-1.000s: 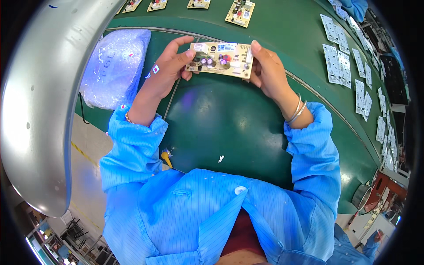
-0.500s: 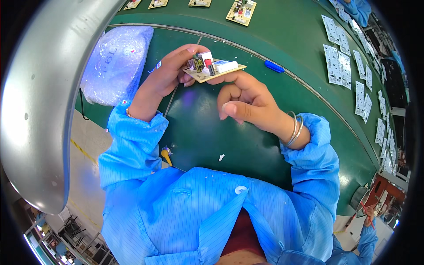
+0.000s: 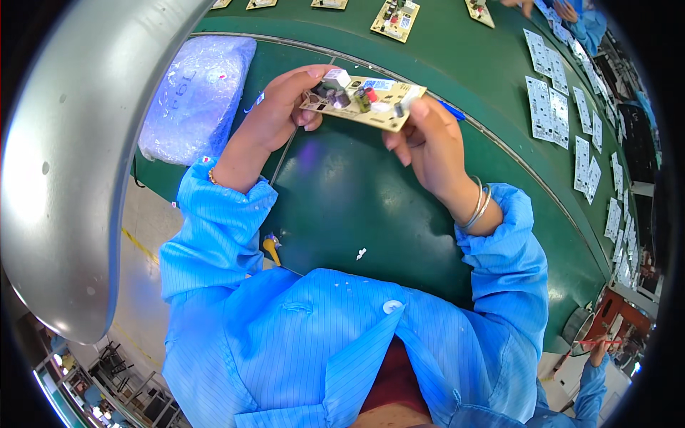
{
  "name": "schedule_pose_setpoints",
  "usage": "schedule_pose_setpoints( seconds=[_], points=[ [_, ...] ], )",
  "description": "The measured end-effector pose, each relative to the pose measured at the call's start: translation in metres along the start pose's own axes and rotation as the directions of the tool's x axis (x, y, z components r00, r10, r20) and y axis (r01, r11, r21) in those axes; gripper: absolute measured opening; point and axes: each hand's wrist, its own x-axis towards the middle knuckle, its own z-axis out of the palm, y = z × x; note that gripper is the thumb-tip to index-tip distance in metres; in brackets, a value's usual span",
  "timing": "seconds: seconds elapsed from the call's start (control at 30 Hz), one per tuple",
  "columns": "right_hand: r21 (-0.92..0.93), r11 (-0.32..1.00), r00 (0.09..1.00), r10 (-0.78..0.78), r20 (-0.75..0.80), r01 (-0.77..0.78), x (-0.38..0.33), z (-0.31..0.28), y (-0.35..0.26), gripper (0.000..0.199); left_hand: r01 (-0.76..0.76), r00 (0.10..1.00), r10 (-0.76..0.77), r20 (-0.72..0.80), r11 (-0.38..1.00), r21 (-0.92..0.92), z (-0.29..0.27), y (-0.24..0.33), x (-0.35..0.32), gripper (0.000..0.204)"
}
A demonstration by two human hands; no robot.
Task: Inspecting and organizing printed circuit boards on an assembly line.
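Observation:
Between my two hands I hold a tan circuit board [image 3: 364, 118], raised above the green table [image 3: 342, 207]. Its upper face carries a white block, dark cylinders, a red part and a pale label. My left hand [image 3: 289, 100] is closed on the board's left end, with the thumb along the top edge. My right hand [image 3: 433, 139] pinches the right end between thumb and fingers. Behind that hand a blue pen [image 3: 451, 110] is partly hidden.
A plastic-wrapped bundle [image 3: 196, 100] lies left of my arm. Similar tan boards [image 3: 395, 20] sit along the far belt, white panels [image 3: 548, 110] at right. A large grey metal lamp-like arm [image 3: 64, 164] fills the left. A yellow-handled item [image 3: 271, 248] lies near my left sleeve.
My right hand has gone from curled below the board to gripping its right end. The board has tilted, turning its component face toward me. Another tan board appears on the far belt.

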Motion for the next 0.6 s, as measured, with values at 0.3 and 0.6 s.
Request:
schedule_pose_setpoints(
  seconds=[0.3,0.6],
  points=[
    [0.244,0.970,0.994,0.032,-0.104,-0.006,0.020,-0.020,0.004,0.029,0.005,0.993,0.045,0.110,0.909,-0.417,-0.003,-0.001,0.000,0.028],
    [0.548,0.792,0.958,0.277,0.070,-0.268,0.031,-0.035,0.017,0.025,-0.158,0.931,0.276,0.239,0.895,-0.416,0.012,-0.003,-0.007,0.028]
  ],
)
